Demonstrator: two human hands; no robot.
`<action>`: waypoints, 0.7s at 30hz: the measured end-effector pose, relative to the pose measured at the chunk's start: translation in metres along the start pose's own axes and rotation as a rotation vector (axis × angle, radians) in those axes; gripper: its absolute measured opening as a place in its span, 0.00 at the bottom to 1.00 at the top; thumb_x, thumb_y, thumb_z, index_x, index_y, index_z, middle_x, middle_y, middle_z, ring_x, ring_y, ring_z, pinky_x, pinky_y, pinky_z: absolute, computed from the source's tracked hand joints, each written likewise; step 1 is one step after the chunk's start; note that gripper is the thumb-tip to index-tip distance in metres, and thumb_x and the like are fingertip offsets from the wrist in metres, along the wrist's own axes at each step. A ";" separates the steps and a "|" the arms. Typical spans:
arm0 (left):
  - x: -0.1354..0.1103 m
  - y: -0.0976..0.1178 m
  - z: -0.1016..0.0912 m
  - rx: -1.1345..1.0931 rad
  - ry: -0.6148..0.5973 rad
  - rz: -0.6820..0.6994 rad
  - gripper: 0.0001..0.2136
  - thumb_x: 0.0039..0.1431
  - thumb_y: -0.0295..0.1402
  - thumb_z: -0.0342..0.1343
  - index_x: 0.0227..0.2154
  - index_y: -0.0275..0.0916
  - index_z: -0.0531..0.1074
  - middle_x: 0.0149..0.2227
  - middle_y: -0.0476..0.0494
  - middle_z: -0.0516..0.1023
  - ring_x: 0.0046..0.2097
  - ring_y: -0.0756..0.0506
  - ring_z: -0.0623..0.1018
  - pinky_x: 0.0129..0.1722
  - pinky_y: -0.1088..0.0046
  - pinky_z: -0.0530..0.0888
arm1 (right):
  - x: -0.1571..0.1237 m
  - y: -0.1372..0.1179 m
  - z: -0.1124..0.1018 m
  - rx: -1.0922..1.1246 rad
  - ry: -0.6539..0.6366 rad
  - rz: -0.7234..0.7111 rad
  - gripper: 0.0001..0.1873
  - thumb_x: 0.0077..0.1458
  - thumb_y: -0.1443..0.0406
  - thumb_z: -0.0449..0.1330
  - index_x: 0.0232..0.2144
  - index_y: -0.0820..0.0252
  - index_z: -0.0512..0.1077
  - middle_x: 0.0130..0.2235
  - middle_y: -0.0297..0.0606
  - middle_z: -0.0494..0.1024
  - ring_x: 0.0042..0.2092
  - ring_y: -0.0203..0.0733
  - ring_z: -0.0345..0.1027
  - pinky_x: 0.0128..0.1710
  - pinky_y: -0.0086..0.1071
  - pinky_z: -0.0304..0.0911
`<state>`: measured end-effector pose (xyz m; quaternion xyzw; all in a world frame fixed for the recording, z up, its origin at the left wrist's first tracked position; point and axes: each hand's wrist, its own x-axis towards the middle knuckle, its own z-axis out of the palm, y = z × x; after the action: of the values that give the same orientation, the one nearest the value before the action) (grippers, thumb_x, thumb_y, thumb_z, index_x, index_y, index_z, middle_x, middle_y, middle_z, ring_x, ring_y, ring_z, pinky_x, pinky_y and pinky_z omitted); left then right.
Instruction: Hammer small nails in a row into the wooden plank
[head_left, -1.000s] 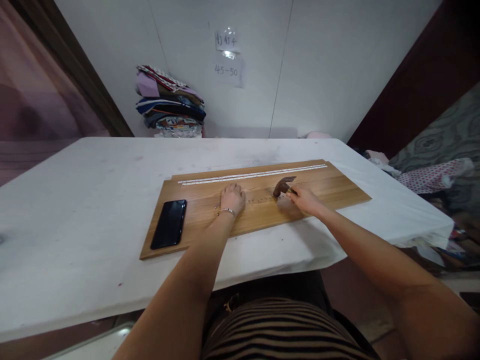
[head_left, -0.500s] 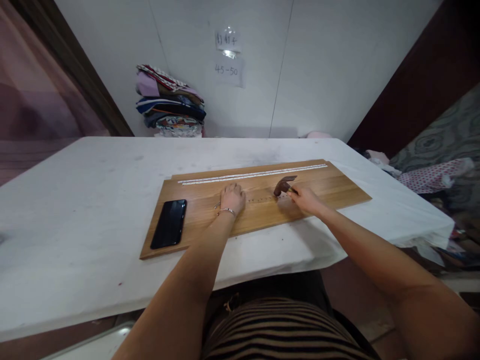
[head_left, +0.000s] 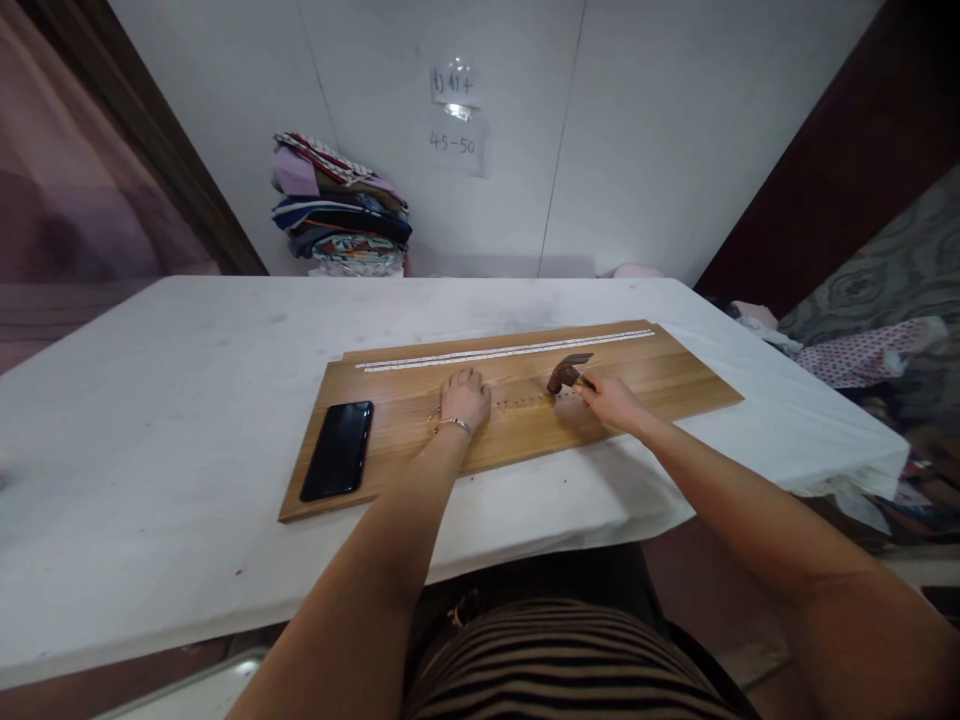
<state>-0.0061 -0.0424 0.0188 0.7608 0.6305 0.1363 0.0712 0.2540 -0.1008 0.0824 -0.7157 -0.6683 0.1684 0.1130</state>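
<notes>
My right hand point(head_left: 609, 400) is wrapped around the handle of a claw hammer point(head_left: 568, 374). The hammer's brown head is low over the wooden board point(head_left: 405, 410), at a row of small nails point(head_left: 525, 401) along the board's middle. Whether its face touches a nail cannot be made out. My left hand point(head_left: 466, 397), with a bracelet at the wrist, rests palm down on the board at the left end of that row, fingers slightly bent and holding nothing.
A black phone point(head_left: 337, 450) lies on the board's left end. Two white measuring strips point(head_left: 510, 350) run along its far edge. The board lies on a white-covered table point(head_left: 172, 430). Folded cloths point(head_left: 341, 205) are stacked against the wall behind.
</notes>
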 end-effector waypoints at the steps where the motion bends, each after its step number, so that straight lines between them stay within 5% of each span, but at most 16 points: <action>1: 0.000 0.000 -0.001 -0.002 -0.001 0.001 0.14 0.69 0.32 0.45 0.45 0.38 0.76 0.56 0.35 0.77 0.59 0.38 0.73 0.59 0.60 0.67 | 0.000 0.000 0.000 0.001 0.003 0.000 0.12 0.66 0.62 0.53 0.36 0.60 0.74 0.32 0.40 0.79 0.33 0.43 0.70 0.35 0.31 0.57; 21: 0.001 -0.001 0.002 -0.007 0.013 0.012 0.14 0.68 0.32 0.45 0.44 0.38 0.76 0.54 0.34 0.77 0.59 0.37 0.73 0.59 0.59 0.67 | 0.003 0.002 0.002 0.014 -0.004 -0.042 0.11 0.65 0.63 0.55 0.34 0.59 0.75 0.32 0.40 0.79 0.34 0.42 0.70 0.36 0.31 0.59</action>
<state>-0.0066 -0.0411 0.0167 0.7635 0.6258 0.1437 0.0690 0.2554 -0.0981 0.0793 -0.7004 -0.6822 0.1722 0.1202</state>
